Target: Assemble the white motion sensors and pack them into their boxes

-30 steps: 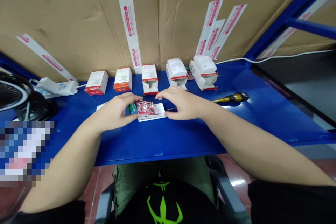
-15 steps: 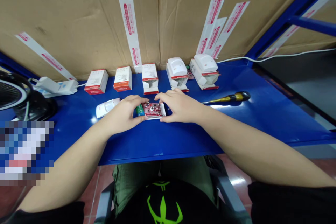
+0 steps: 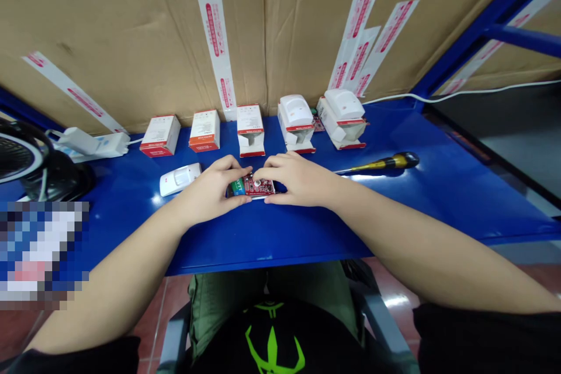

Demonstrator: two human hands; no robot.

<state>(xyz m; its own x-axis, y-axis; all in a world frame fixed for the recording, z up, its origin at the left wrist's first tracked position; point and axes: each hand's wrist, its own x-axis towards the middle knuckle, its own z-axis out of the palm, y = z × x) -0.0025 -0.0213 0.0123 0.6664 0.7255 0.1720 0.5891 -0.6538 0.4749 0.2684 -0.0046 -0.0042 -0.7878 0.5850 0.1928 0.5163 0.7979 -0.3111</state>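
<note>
A red circuit board (image 3: 265,187) with a small round white part lies in a shallow white housing on the blue table in front of me. At its left end sits a green battery (image 3: 238,186) with white lettering. My left hand (image 3: 214,186) grips the left side, thumb at the near edge and index finger at the far edge. From the right, my right hand (image 3: 295,180) holds the other end, its fingers bent over the board's far side and its thumb on the near edge. Beside my left wrist lies a white detector cover (image 3: 179,179).
Along the cardboard wall stand several white-and-red boxes (image 3: 160,135); the two at the right bear white detector covers (image 3: 295,110). A screwdriver (image 3: 385,162) with a yellow-black handle lies right of my hands. At far left are a power strip (image 3: 99,146) and a black fan (image 3: 26,158).
My right hand's fingers have moved left over the board and cover more of it. My left fingers have shifted slightly right, showing more of the green battery.
</note>
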